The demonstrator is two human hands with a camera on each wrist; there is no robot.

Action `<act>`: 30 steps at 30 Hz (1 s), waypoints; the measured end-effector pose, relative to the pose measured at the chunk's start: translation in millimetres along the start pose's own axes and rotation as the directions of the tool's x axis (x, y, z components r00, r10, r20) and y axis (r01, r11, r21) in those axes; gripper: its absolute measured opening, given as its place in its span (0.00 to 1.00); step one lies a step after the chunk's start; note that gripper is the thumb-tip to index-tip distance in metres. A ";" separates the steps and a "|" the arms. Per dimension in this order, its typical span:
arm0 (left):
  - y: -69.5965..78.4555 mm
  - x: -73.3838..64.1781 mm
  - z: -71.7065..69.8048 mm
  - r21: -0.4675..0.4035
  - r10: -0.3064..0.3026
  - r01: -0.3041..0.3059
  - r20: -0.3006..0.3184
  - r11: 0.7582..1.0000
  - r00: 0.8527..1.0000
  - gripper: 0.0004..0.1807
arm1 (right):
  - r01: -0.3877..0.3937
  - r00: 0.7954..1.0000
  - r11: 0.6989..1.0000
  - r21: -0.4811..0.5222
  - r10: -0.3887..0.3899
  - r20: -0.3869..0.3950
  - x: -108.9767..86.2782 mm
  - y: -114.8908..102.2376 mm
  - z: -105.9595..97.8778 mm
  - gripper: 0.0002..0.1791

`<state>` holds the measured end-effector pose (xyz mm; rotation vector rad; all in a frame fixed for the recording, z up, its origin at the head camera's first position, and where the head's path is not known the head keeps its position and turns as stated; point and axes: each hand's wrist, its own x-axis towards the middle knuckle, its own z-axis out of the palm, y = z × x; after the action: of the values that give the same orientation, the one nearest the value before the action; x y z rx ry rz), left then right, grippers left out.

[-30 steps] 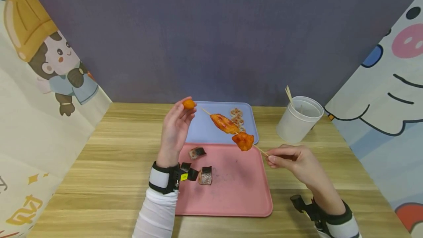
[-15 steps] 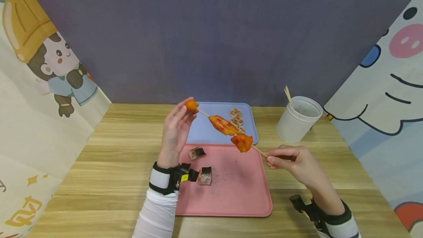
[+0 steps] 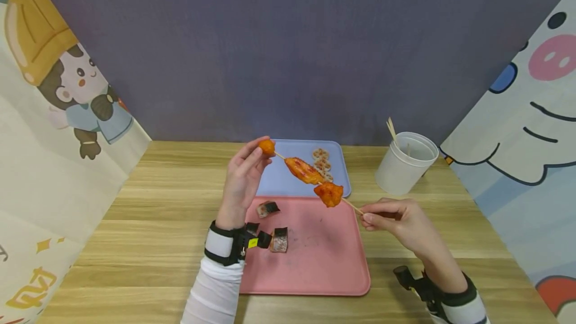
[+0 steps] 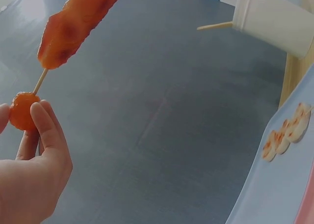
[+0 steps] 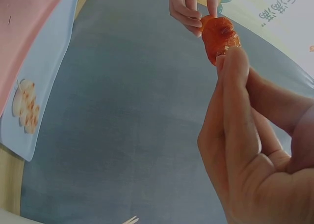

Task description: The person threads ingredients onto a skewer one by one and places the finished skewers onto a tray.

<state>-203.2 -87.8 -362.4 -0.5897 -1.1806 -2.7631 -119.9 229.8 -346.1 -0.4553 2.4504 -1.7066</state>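
Note:
Between finger and thumb my left hand (image 3: 244,176) pinches a small orange ball (image 3: 267,147). The tip end of a wooden skewer (image 3: 279,155) meets that ball; whether it goes right through is hidden. Farther down the skewer sit a long glazed orange piece that looks like a chicken wing (image 3: 303,170) and a crumpled orange-red chunk (image 3: 329,194). My right hand (image 3: 396,221) pinches the bare lower end of the skewer, holding it slantwise above the trays. In the left wrist view the ball (image 4: 23,111) lies between thumb and fingertips, against the skewer.
Below is a pink tray (image 3: 324,264) bearing several dark-topped sushi-like pieces (image 3: 280,240). Behind it, a blue tray (image 3: 288,144) carries a skewer of pale browned slices (image 3: 322,164). A white bucket (image 3: 400,169) with wooden skewers (image 3: 392,131) stands at right. A grey panel (image 3: 288,54) rises behind.
The left hand has brought the orange ball rightward, from apart from the skewer's tip to onto it, and a little farther along. The right hand stays nearly still.

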 end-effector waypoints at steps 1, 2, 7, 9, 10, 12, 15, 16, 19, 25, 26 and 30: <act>-0.3 -0.2 -0.2 -0.005 0.003 -0.003 0.002 1.000 1.000 0.12 | -0.001 1.000 1.000 0.000 0.001 -0.001 -0.2 0.0 0.0 0.13; -0.6 -0.5 -0.3 -0.010 0.005 -0.005 0.007 1.000 1.000 0.12 | -0.001 1.000 1.000 0.000 0.001 -0.001 -0.4 0.0 0.0 0.13; -3.6 -1.0 -1.6 -0.070 0.013 -0.008 0.079 0.998 0.997 0.12 | -0.008 1.000 1.000 0.001 0.008 -0.004 -1.4 -0.8 -0.2 0.13; -5.1 -1.4 -1.7 -0.081 0.013 -0.003 0.115 0.997 0.993 0.12 | -0.010 1.000 1.000 -0.002 0.010 -0.004 -1.8 -1.2 -0.2 0.13; -5.9 -1.6 -1.6 -0.084 0.011 0.000 0.129 0.996 0.992 0.12 | -0.009 1.000 1.000 -0.004 0.009 -0.002 -2.0 -1.4 -0.3 0.13; -7.3 -2.1 -1.0 -0.085 0.008 0.005 0.145 0.996 0.989 0.12 | -0.011 1.000 1.000 -0.014 0.011 0.001 -2.4 -1.7 -0.3 0.13; -9.3 -2.6 0.1 -0.070 -0.004 0.014 0.150 0.997 0.989 0.11 | -0.016 1.000 1.000 -0.020 0.016 0.002 -3.1 -2.1 -0.3 0.13; -9.6 -2.9 0.7 -0.066 -0.007 0.017 0.149 0.998 0.989 0.11 | -0.016 1.000 1.000 -0.020 0.016 0.000 -3.4 -2.3 -0.3 0.13; -10.5 -3.3 1.1 -0.043 -0.017 0.024 0.151 0.999 0.988 0.11 | -0.014 1.000 1.000 -0.027 0.015 0.005 -4.0 -2.5 0.1 0.12; -9.2 -3.2 1.1 0.010 -0.028 0.026 0.143 1.000 0.989 0.11 | -0.005 1.000 0.999 -0.035 0.006 0.026 -3.1 -2.1 2.6 0.12; -9.0 -3.2 1.2 0.021 -0.027 0.025 0.136 0.999 0.990 0.10 | -0.008 0.999 0.999 -0.036 0.009 0.032 -2.7 -1.7 3.2 0.12; -10.2 -1.8 0.9 0.062 -0.038 0.031 0.114 0.998 0.993 0.12 | -0.017 0.996 0.999 -0.047 0.020 0.085 -1.3 1.0 5.9 0.13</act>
<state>-203.5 -80.2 -369.4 -0.7382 -1.3037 -2.7434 -117.3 225.2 -349.2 -0.4982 2.4303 -1.5926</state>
